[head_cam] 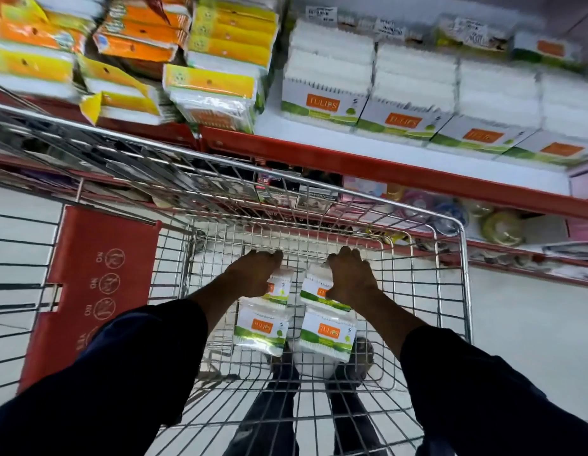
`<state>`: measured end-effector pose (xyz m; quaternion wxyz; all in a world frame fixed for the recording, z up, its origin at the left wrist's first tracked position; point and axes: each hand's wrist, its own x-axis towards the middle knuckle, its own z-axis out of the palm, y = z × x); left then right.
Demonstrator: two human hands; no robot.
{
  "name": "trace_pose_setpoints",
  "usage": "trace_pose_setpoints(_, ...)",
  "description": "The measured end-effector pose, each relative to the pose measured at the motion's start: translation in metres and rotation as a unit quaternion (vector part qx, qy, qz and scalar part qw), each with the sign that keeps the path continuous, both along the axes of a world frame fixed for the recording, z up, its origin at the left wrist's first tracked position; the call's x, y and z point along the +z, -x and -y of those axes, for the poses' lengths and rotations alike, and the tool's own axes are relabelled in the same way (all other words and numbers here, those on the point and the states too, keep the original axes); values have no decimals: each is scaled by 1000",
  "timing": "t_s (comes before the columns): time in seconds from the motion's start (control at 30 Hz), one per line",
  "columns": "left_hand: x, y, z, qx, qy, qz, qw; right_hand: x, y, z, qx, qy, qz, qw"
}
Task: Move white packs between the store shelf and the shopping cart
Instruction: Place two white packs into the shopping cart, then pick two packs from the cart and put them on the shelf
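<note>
Both my arms reach down into the wire shopping cart [463, 258]. My left hand [253, 273] is closed over a white pack [281, 284] with a green and orange label, low in the basket. My right hand [350, 278] grips a second white pack [317, 291] beside it. Two more white packs [261, 327] [329, 334] lie flat on the cart floor just nearer to me. On the store shelf [384, 166] above the cart, stacks of the same white packs [414, 93] stand in rows.
Yellow and orange packs [220, 51] fill the shelf's left part. The cart's red child-seat flap [98, 274] stands at the left. A lower shelf [483, 222] behind the cart holds mixed goods. My legs and feet show through the cart floor on white tiles.
</note>
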<state>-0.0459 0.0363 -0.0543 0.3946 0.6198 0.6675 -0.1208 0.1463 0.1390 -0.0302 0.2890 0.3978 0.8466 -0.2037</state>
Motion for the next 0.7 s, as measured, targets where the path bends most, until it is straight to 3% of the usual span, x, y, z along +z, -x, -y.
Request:
trace_pose_setpoints(0.27, 36, 9, 24, 72, -82, 63, 992, 31, -8, 4, -70, 43, -73, 994)
trace_pose_setpoints(0.7, 245, 2, 14, 92, -238, -53, 965, 236, -8, -28, -75, -57, -165, 982)
